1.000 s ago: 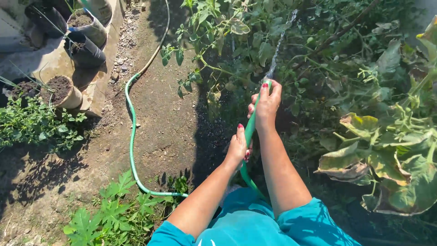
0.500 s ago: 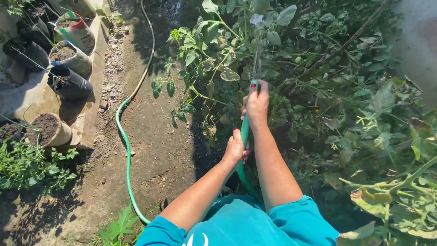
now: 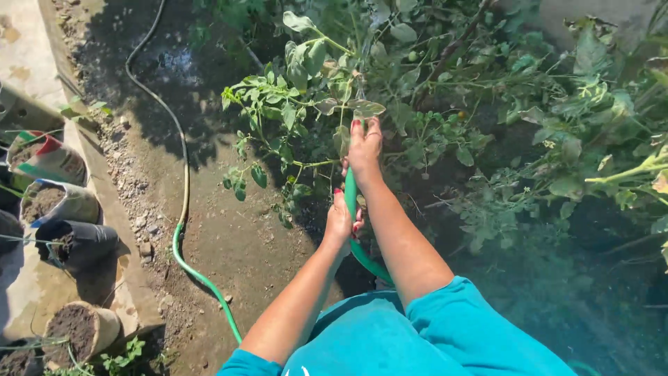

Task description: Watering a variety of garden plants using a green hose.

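Both my hands grip a green garden hose [image 3: 350, 191]. My right hand [image 3: 364, 147] holds it near the nozzle end, thumb over the tip, aimed into leafy green plants [image 3: 306, 90]. My left hand [image 3: 340, 219] clasps the hose a little lower. From my hands the hose loops down past my body and runs left across the dirt path [image 3: 182, 230]. No water jet is clearly visible. I wear a teal top [image 3: 390, 334].
Several soil-filled grow bags [image 3: 59, 202] stand along a concrete ledge at the left. Dense plants [image 3: 557, 125] fill the right and top. A wet patch [image 3: 170, 63] darkens the dirt path at the top. Small stones line the ledge.
My view has swung left and forward. My hands and hose moved left toward the nearer plant. The water stream seen one second ago no longer shows.
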